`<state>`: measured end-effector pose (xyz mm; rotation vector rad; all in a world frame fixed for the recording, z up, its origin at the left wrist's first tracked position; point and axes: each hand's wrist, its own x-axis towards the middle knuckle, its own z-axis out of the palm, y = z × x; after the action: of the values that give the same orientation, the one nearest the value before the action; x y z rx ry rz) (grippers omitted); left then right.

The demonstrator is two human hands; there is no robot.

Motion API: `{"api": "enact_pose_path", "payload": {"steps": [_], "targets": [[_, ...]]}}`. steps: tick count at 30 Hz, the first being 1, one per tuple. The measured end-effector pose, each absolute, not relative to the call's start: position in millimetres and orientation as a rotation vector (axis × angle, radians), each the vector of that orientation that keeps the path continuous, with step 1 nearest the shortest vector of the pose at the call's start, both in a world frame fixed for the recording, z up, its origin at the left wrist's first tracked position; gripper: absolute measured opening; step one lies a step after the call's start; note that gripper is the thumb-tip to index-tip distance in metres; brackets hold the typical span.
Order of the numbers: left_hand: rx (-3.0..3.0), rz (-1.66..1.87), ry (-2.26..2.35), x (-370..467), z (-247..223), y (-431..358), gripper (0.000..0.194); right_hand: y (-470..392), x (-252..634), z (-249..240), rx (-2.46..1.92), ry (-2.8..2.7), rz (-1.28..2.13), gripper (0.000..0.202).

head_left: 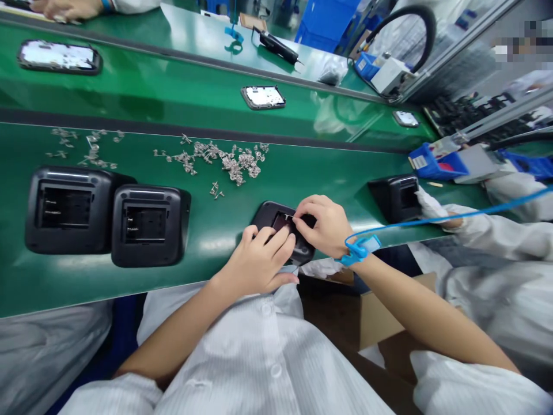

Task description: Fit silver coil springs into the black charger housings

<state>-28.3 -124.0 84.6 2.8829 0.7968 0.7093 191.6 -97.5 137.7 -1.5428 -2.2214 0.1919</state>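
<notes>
Both hands work at a black housing (306,252) on the green counter (211,230).
The left hand (261,259) lies across it; the right hand (325,225), fingertips pinched together, meets a small spring (287,217) in its recess. Loose metal clips (235,165) lie scattered beyond, with two similar housings (149,253) to the left.

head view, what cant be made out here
- Compartment of the black plastic housing under the bare left hand and bare right hand: head view, partly covered by fingers.
- Whatever the right fingertips may pinch: head view, too small, fingers in the way.
- Count of loose silver metal springs: head view, small and overlapping.
- Another person's hand: head view, cut off by top edge.
</notes>
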Motion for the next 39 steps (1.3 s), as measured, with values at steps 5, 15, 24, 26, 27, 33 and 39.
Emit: {"api": "enact_pose_path", "payload": {"steps": [5,15,24,26,27,33,39], "targets": [[2.897,0.657,0.968,-14,87,-128,0.089,-94,188,131,-1.594,-2.220,0.109,0.009],[2.815,0.693,1.102,-3,94,-132,0.087,-111,179,137,-1.624,-2.177,-0.038,0.014],[2.887,0.725,0.850,-17,91,-115,0.075,-111,178,135,-1.668,-2.150,-0.006,0.019],[2.927,0.716,0.689,-25,90,-106,0.073,-107,182,141,-1.673,-2.220,0.025,0.018],[2.937,0.695,0.661,-29,90,-105,0.073,-103,183,145,-1.663,-2.270,0.051,0.017],[2.942,0.518,1.088,-35,101,-152,0.081,-41,143,166,-1.301,-2.508,0.348,0.013],[2.937,0.387,1.272,-57,111,-184,0.091,23,59,148,-0.923,-3.063,0.220,0.009]]}}
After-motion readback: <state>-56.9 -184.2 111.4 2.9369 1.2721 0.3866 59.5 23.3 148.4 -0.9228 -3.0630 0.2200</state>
